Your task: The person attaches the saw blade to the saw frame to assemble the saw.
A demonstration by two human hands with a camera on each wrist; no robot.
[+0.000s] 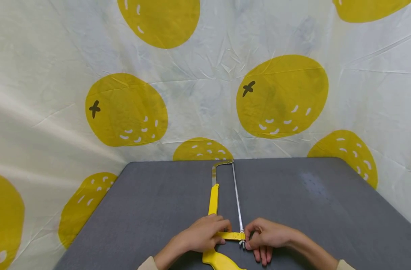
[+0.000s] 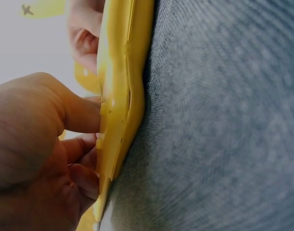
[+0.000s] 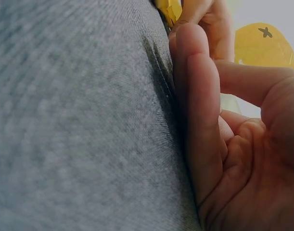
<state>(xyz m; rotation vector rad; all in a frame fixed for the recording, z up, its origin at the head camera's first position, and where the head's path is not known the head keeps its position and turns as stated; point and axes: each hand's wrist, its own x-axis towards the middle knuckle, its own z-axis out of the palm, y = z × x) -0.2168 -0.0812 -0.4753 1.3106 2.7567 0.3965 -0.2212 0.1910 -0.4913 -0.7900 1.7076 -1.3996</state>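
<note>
A hacksaw with a yellow frame and handle lies on the grey table, its thin metal blade running along the right side. My left hand grips the yellow frame just ahead of the handle, fingers and thumb about the short crosspiece. At the blade's near end, the thumb and forefinger of my right hand pinch at the small metal wing nut. Its other fingers rest on the table. In the left wrist view, the yellow handle hides part of both hands. The right wrist view does not show the wing nut.
The grey cloth-covered table extends to both sides of the saw. Behind it and at the sides hangs a pale curtain printed with large yellow fruit. The saw's far end reaches close to the table's back edge.
</note>
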